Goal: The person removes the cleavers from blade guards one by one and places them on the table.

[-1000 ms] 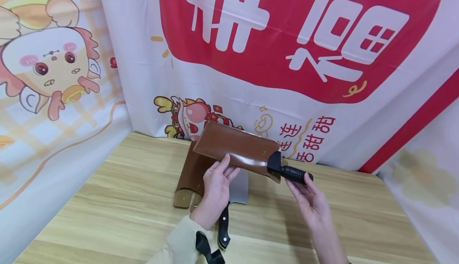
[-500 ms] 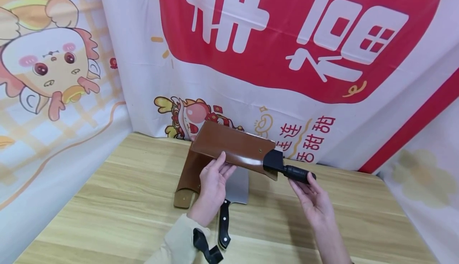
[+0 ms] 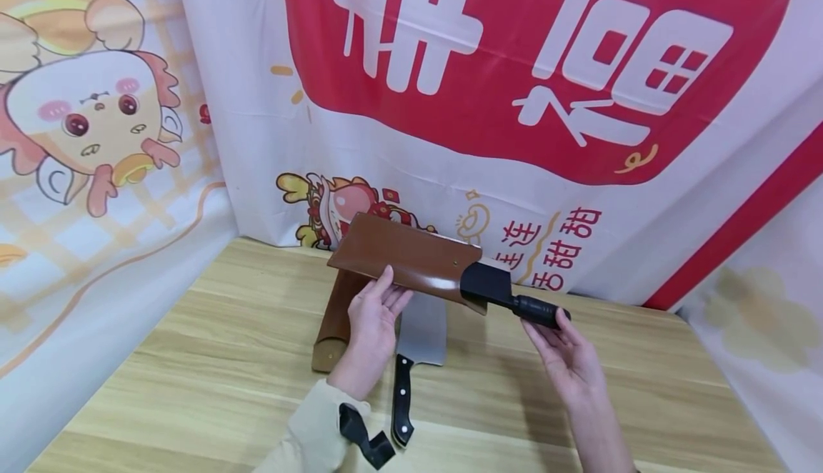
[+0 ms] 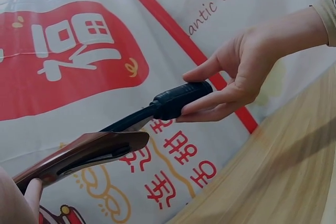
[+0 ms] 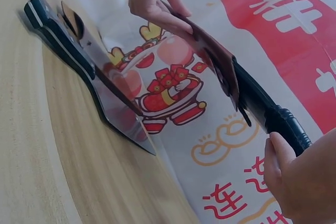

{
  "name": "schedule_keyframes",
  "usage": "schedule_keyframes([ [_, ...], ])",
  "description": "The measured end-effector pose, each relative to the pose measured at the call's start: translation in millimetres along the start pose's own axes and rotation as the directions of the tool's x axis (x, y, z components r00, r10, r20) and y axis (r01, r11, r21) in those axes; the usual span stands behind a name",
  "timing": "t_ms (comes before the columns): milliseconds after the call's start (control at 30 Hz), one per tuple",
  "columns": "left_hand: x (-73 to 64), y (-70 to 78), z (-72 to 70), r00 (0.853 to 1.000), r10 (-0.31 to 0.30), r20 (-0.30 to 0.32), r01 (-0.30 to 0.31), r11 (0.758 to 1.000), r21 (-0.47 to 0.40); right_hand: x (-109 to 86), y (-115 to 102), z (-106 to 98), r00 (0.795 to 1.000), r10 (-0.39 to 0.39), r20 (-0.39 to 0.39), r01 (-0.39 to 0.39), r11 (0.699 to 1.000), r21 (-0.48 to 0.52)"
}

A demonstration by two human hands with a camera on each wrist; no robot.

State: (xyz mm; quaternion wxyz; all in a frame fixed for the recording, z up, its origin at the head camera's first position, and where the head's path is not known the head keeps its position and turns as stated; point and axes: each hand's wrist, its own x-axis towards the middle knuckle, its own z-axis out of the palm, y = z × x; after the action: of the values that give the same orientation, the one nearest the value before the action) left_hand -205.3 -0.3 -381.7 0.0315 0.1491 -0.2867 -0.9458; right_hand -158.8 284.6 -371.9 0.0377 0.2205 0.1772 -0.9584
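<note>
My left hand (image 3: 373, 319) pinches the lower edge of a brown leather knife sheath (image 3: 405, 251), thumb in front and fingers beneath. Out of the sheath's right end comes part of a cleaver (image 3: 485, 280), its blade black near the handle with a bright strip along the top. My right hand (image 3: 569, 355) holds the end of its ribbed black handle (image 3: 536, 310) between thumb and fingers. Most of that blade is hidden in the leather. Both are held up above the table, as the right wrist view shows the sheath (image 5: 220, 59) well off the surface.
On the wooden table (image 3: 643, 387) lies a second cleaver (image 3: 424, 334), its riveted black handle toward me. To its left is another brown sheath (image 3: 334, 323), partly behind my left hand. A printed cloth (image 3: 450, 130) hangs close behind the table.
The sheath has moved left with my left hand, while my right hand has shifted slightly right. More of the cleaver's blade now shows outside the leather.
</note>
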Motion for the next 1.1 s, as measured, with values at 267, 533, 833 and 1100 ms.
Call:
schedule_keyframes([
  [267, 7.4, 15.7, -3.5, 1.000, 0.019, 0.004, -0.018, 0.999, -0.051, 2.7, -11, -6, 1.000, -0.001, 0.007, 0.001, 0.998, 0.066],
  [533, 9.6, 21.4, -3.8, 1.000, -0.020, -0.007, 0.019, 0.996, -0.090, 3.5, -12, -11, 0.996, 0.016, 0.092, -0.021, 0.999, 0.050],
  [833, 8.4, 23.2, -4.2, 0.999, -0.031, 0.017, 0.033, 0.994, -0.104, 7.9, -8, -16, 0.985, 0.120, 0.127, -0.124, 0.992, 0.023],
  [1100, 8.0, 21.6, -3.9, 0.999, -0.033, 0.016, 0.034, 0.995, -0.091, 8.0, -8, -14, 0.994, 0.072, 0.080, -0.071, 0.997, -0.018],
])
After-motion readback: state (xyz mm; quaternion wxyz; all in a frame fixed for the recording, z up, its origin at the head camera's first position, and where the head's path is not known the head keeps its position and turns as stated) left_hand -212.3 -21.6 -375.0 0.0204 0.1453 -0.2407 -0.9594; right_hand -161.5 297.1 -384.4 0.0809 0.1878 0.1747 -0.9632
